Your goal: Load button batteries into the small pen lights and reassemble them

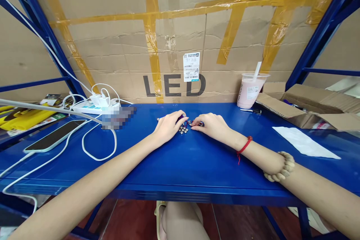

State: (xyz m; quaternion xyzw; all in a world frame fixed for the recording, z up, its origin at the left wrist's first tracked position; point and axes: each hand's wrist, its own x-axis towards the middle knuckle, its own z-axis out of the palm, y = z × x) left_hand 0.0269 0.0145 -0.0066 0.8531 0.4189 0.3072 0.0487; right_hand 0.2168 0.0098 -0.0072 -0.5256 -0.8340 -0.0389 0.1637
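Note:
On the blue shelf top (pixel 168 165) lies a small cluster of shiny round metal pieces (pixel 183 130), between my two hands. My left hand (pixel 168 125) rests just left of the cluster, thumb and fingers curled together. A dark purple bit (pixel 180 117) shows at its fingertips, too small to name. My right hand (pixel 212 124), with a red cord at the wrist and a beaded bracelet on the forearm, pinches close to the right side of the pieces. Something small and dark (pixel 201 123) shows in its fingers, its kind unclear.
A pink drink cup (pixel 249 92) with a straw stands back right, beside an open cardboard box (pixel 300 107) and white paper (pixel 305 141). At left are a phone (pixel 54 136), white cables (pixel 98 158) and a power strip (pixel 97 108). Taped cardboard (pixel 120 52) forms the back wall.

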